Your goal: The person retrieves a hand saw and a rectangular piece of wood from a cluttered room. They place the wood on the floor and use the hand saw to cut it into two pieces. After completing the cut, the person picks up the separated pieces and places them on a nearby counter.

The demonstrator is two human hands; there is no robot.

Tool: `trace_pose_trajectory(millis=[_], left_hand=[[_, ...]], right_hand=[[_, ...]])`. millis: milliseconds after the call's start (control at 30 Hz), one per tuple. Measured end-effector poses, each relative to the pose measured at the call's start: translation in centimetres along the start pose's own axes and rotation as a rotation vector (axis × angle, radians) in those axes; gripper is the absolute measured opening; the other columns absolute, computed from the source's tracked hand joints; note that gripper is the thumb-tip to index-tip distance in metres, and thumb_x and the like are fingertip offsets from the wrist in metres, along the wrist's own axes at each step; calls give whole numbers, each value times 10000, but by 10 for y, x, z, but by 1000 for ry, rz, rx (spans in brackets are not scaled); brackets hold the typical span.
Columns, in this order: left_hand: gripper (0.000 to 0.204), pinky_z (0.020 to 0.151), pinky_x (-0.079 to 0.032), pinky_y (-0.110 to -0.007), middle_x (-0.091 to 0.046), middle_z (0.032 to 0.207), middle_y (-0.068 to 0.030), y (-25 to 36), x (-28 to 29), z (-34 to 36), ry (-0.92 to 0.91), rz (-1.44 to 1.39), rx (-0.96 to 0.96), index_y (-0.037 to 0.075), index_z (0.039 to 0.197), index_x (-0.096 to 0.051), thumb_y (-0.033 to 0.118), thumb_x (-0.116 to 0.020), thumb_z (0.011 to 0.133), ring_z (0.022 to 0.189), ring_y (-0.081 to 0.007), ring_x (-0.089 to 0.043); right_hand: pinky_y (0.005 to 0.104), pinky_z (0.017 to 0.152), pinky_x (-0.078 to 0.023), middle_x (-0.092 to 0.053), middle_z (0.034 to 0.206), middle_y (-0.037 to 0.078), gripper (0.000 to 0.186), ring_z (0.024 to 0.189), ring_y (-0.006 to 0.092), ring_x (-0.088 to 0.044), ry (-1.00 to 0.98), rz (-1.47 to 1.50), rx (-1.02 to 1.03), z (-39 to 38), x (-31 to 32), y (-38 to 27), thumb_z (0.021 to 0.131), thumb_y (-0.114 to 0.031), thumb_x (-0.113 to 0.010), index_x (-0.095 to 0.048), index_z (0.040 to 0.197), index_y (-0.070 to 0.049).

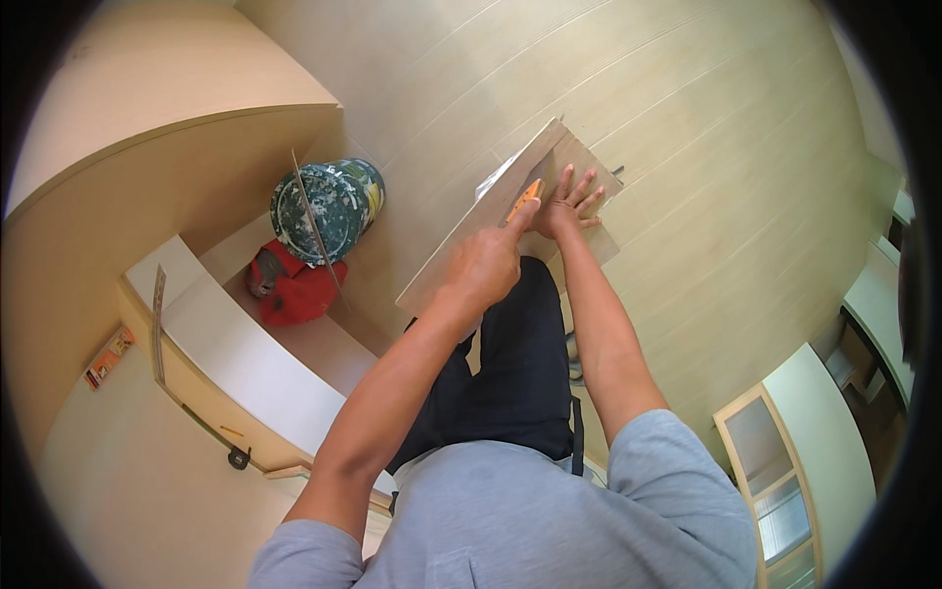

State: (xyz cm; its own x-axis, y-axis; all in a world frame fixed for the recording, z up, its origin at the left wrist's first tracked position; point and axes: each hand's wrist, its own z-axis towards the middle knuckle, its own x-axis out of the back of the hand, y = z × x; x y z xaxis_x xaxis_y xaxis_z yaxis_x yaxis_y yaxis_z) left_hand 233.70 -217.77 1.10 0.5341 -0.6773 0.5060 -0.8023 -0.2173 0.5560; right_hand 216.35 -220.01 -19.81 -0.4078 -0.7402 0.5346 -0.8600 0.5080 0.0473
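Note:
My left hand [488,263] is closed round an orange utility knife [525,199], index finger stretched along its top. The knife's tip is against or just above a wood-look board [446,257], which lies slanted over my knees; whether the blade touches it I cannot tell. My right hand [567,208] presses on the board beside the knife, palm down with its fingers spread. Part of a white thing [496,177] shows past the board's far left edge; the rest is hidden underneath.
At left stands a paint-spattered bucket [312,201] with a thin strip [316,228] across it, next to a red cloth item [302,294]. A metal ruler [159,319], orange package [108,358] and tape measure [238,457] lie near a white panel [250,358]. A glass-fronted cabinet [824,432] stands right.

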Motion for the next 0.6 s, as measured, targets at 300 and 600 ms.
trace_pose_trajectory(millis=[300,600], left_hand=[[739,780,-547,-563,-728,1003,-244,1,41,-109,-131,30,113,287,1679,-390,50,-602,1011,909,-476,-709],[735,795,-545,-574,-724,1009,-250,-15,-1,-37,72,-31,-80,309,1676,-385,70,-599,1014,893,-476,-694]], right_hand=[[854,1202,-58,459,1708,179,1788,1568,508,381,-50,-21,2,-5,5,0,565,-615,-1038,312,1690,-283],[852,1203,-37,438,1720,186,1790,1574,509,370,-2,-10,-2,-5,3,0,559,-632,-1032,313,1689,-292]])
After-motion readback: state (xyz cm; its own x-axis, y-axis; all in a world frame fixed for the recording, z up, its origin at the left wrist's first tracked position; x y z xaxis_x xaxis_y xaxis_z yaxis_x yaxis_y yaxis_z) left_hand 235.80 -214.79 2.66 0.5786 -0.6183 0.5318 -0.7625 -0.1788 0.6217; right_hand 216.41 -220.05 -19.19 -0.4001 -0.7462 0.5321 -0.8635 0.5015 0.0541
